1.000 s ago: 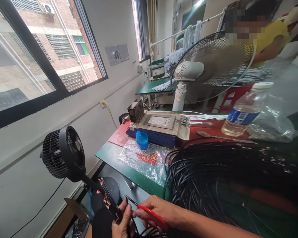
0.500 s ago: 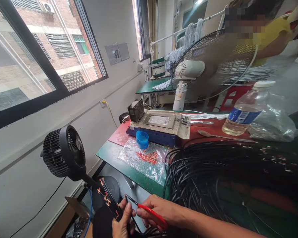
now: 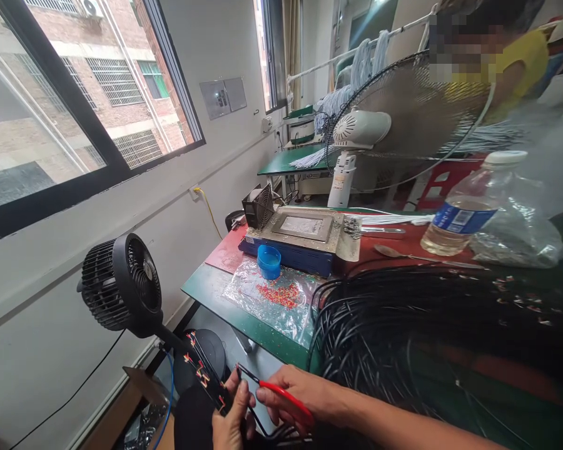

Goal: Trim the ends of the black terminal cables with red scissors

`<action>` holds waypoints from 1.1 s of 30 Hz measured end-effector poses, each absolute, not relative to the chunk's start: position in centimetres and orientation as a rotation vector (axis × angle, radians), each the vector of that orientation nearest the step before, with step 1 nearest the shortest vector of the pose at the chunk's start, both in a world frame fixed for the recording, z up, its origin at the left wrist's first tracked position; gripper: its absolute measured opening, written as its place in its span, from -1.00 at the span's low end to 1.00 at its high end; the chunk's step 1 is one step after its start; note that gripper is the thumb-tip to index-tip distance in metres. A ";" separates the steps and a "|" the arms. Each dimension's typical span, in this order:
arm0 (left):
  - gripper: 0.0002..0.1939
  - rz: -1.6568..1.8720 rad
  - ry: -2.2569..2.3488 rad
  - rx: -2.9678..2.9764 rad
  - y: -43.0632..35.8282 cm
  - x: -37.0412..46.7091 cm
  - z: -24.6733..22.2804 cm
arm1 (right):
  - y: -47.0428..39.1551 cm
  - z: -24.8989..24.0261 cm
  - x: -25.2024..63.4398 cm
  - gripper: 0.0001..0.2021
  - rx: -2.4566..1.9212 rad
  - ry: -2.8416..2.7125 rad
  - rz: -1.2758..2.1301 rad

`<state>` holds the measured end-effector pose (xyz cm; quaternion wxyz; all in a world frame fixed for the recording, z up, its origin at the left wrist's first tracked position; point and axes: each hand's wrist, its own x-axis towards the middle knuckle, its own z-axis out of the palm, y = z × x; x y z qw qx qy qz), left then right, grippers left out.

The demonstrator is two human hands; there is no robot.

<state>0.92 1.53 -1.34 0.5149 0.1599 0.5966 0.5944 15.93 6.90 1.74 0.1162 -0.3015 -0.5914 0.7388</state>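
Observation:
At the bottom centre, my left hand (image 3: 234, 412) is closed on a bunch of black cables (image 3: 205, 375) whose stripped ends show red and light wires. One cable end stands up between its thumb and fingers. My right hand (image 3: 291, 397) holds red-handled scissors (image 3: 288, 400), the fingers wrapped round the handles. The dark tips of the scissors touch or nearly touch that cable end. A large heap of black cables (image 3: 356, 337) lies on the table to the right of my hands.
On the green table (image 3: 206, 290) are a plastic sheet with red and yellow bits (image 3: 281, 295), a blue cup (image 3: 269, 262), a metal-topped device (image 3: 291, 250) and a bottle (image 3: 460, 209). A black fan (image 3: 122, 284) stands left. A person in yellow (image 3: 520, 69) is behind a white fan (image 3: 363, 129).
The view has shifted very slightly. My hands and the scissors keep nearly the same place, and the person at the back right has moved an arm.

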 end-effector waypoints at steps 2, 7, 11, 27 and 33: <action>-0.51 1.440 1.437 0.362 1.5 1.1 -1.3 | 6.9 1.4 16.0 -0.38 -0.870 -1.721 2.167; -0.44 1.437 1.435 0.269 1.4 1.5 -1.1 | 7.0 1.3 16.0 -0.38 -0.891 -1.668 2.209; -0.47 1.426 1.376 0.281 1.4 1.5 -1.2 | 7.0 1.7 16.0 -0.41 -0.913 -1.662 2.225; -0.70 1.468 1.346 0.283 1.4 1.1 -0.6 | 6.8 2.2 16.1 -0.46 -0.854 -1.647 2.295; -0.71 1.439 1.356 0.290 1.4 1.3 -0.5 | 6.7 2.8 16.1 -0.48 -0.799 -1.633 2.310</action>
